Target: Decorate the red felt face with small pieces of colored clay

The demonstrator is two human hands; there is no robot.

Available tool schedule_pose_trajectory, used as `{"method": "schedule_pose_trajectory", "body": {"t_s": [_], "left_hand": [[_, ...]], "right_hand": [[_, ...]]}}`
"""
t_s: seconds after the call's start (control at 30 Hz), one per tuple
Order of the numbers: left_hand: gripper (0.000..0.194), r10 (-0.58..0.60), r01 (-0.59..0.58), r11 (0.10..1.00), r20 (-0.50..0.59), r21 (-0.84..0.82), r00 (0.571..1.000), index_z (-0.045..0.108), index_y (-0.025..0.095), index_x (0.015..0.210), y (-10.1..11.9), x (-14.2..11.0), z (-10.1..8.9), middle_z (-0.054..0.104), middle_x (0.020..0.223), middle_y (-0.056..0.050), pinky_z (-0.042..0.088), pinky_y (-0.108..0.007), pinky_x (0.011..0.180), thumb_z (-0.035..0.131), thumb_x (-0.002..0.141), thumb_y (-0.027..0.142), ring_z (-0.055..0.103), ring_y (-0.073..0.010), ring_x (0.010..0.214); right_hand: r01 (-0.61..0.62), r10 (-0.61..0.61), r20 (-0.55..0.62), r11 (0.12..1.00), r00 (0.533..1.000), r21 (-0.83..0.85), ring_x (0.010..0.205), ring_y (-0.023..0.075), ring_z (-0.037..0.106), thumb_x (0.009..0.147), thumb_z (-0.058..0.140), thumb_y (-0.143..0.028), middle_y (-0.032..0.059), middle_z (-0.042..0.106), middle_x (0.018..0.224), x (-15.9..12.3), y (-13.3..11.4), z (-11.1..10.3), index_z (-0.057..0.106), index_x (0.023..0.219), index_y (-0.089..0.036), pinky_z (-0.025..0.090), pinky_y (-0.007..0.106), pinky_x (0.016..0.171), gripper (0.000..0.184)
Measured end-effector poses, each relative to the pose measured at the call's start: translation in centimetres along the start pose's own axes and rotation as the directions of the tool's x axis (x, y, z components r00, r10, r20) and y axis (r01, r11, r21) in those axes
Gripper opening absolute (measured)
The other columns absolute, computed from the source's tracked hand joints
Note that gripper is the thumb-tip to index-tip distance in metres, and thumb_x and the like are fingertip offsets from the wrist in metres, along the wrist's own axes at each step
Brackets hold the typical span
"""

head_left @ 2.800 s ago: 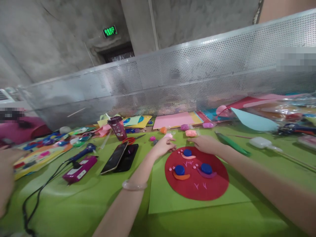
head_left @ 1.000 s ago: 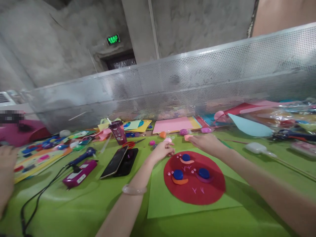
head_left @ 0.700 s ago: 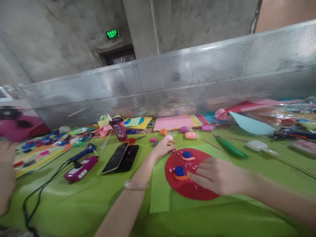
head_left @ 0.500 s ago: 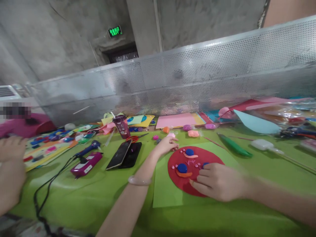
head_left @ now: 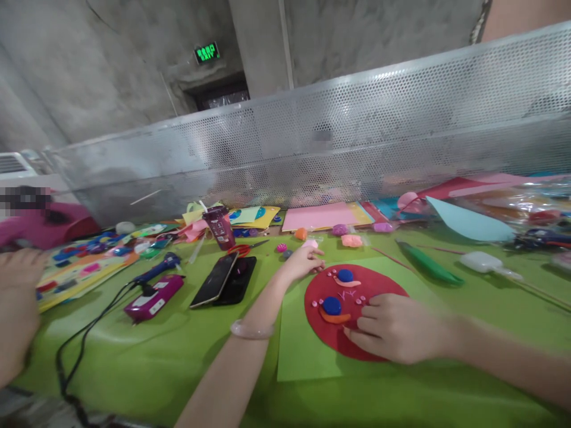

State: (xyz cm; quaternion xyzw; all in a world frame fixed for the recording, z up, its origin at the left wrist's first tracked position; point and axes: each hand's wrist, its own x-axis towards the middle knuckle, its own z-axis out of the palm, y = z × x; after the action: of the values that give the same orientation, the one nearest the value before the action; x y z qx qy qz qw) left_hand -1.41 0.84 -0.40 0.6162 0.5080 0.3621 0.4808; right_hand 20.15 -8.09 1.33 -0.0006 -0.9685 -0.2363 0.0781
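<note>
A red paper circle [head_left: 331, 340] lies on a light green sheet [head_left: 298, 351] on the green table. Blue clay discs [head_left: 332, 305] with orange and pink clay arcs sit on it. My right hand [head_left: 397, 328] rests on the circle's right half, fingers curled and pressed down near the pink dots; whether it holds anything is hidden. My left hand [head_left: 303, 262] rests at the circle's far left edge, fingers loosely bent, touching the sheet beside a pale pink clay lump [head_left: 309, 244].
Two phones [head_left: 225, 279] lie left of the sheet, with a magenta box [head_left: 154, 296] and black cable beyond them. A dark cup [head_left: 219, 226], scissors [head_left: 244, 248], clay lumps [head_left: 351, 240], coloured paper [head_left: 317, 216] and a green tool [head_left: 429, 269] line the back. Another person's hand [head_left: 15, 309] is at far left.
My right hand came back from the clay lumps at the far edge and settled on the right half of the red circle. My left hand stayed at the circle's far left edge.
</note>
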Motion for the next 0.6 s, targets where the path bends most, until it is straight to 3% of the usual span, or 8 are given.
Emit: {"method": "schedule_pose_trajectory", "body": {"t_s": [0.27,0.5,0.6], "left_hand": [[0.018,-0.009,0.009,1.0,-0.013,-0.006,1.0,0.058,0.009,0.092,0.1,0.0,0.1,0.062,0.062,0.0,0.049,-0.028,0.067,0.057,0.076,0.002,0.06,-0.0108,0.056],[0.019,0.001,-0.002,1.0,-0.012,-0.011,1.0,0.059,0.01,0.091,0.2,-0.2,0.0,0.064,0.064,-0.002,0.049,-0.028,0.066,0.056,0.075,0.001,0.06,-0.0112,0.057],[0.019,-0.005,0.005,1.0,-0.013,-0.014,1.0,0.059,0.01,0.091,0.2,-0.2,0.0,0.064,0.065,-0.002,0.05,-0.028,0.066,0.055,0.075,0.002,0.061,-0.0113,0.058]], "right_hand": [[-0.039,0.038,0.037,0.998,0.999,0.044,0.056,0.0163,0.055,0.087,0.039,-0.008,0.004,0.063,0.067,-0.3,0.4,-0.7,0.061,0.104,-0.012,0.034,0.031,0.047,0.028],[-0.225,0.227,0.001,0.961,0.974,0.159,0.05,0.0159,0.055,0.086,0.041,-0.017,0.0024,0.064,0.065,-0.7,-0.9,-0.8,0.06,0.113,-0.013,0.033,0.032,0.044,0.033],[-0.303,0.302,0.043,0.922,0.952,0.239,0.052,0.0154,0.057,0.085,0.04,-0.016,0.0028,0.066,0.065,-0.7,-1.6,-0.9,0.06,0.115,-0.016,0.035,0.031,0.049,0.036]]}}
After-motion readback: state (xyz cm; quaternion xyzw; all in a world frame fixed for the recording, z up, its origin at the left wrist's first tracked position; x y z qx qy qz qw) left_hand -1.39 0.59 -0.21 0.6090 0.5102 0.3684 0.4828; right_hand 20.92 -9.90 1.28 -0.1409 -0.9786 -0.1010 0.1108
